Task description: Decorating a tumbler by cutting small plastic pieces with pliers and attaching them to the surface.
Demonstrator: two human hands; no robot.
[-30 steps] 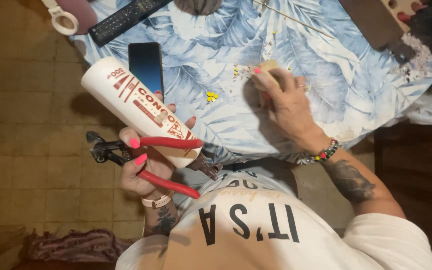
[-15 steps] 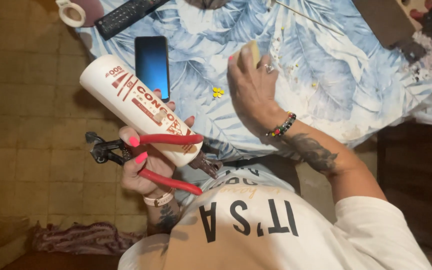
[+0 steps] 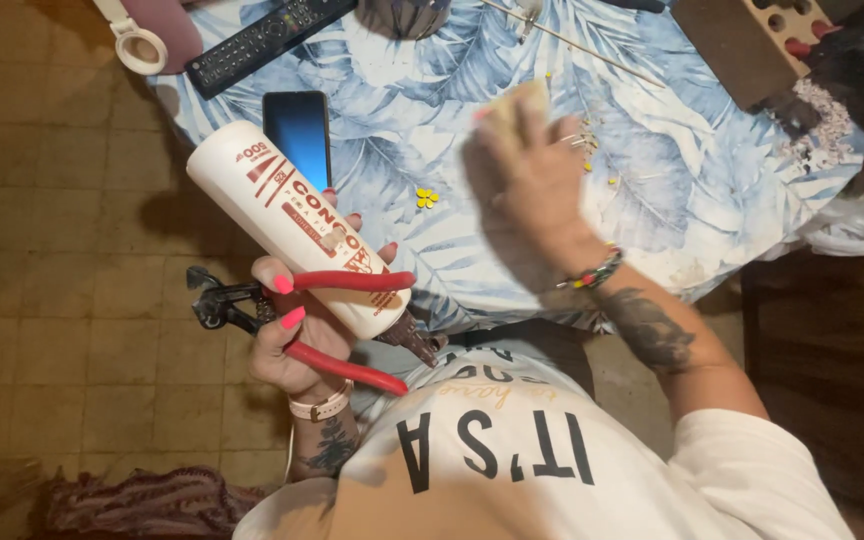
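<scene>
Fingers [image 3: 289, 300] of the left hand [image 3: 297, 335], tipped with pink nails, are curled tight around two things at once — a white glue bottle [image 3: 297, 230] with red print and a pair of red-handled pliers [image 3: 327, 320]. The bottle lies slanted across the palm, its base up toward the dark phone [image 3: 297, 125] and its brown nozzle pointing down toward the person's shirt; the pliers' dark head sticks out to the left of the hand, over the tiled floor, and the handles cross in front of and below the bottle. How the palm itself grips them is hidden behind bottle and handles. The right hand [image 3: 532, 180] is blurred, so its fingers are hard to read: they seem loosely closed around a small pale piece [image 3: 517, 100] at their tips, though what that piece is cannot be made out, nor whether it touches the blue leaf-print tablecloth [image 3: 672, 190] beneath it. A beaded bracelet sits on that wrist. On the cloth, a tiny yellow flower-shaped bit [image 3: 426, 197] lies between the two hands, near the phone. A black remote control [image 3: 267, 40] lies above the phone; a wooden block with holes [image 3: 747, 40] is cut off at the top right corner.
</scene>
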